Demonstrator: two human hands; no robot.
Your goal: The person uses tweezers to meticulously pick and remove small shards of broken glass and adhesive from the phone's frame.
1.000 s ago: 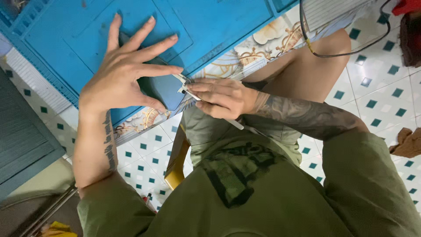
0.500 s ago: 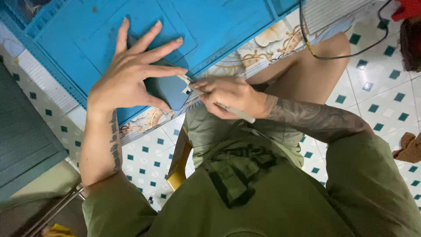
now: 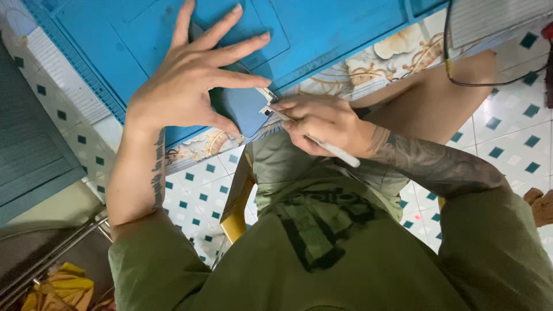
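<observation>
My left hand [image 3: 190, 80] grips a dark blue phone [image 3: 245, 109] between thumb and forefinger at the near edge of a blue work mat [image 3: 322, 29], with the other fingers spread out. My right hand [image 3: 322, 124] is closed around a thin white-handled tool [image 3: 331, 151]. The tool's tip rests at the phone's right edge, next to a small metal part [image 3: 266, 96]. Both hands almost touch above my lap.
The mat lies on a table with a floral cover [image 3: 374, 57]. A black cable [image 3: 461, 75] hangs at the upper right. Below are a yellow stool [image 3: 236, 201], white floor tiles with teal diamonds [image 3: 507, 132], and a grey shutter [image 3: 29, 144] at left.
Both hands stay together on the phone. The left fingers have shifted slightly, and the view has drifted a little.
</observation>
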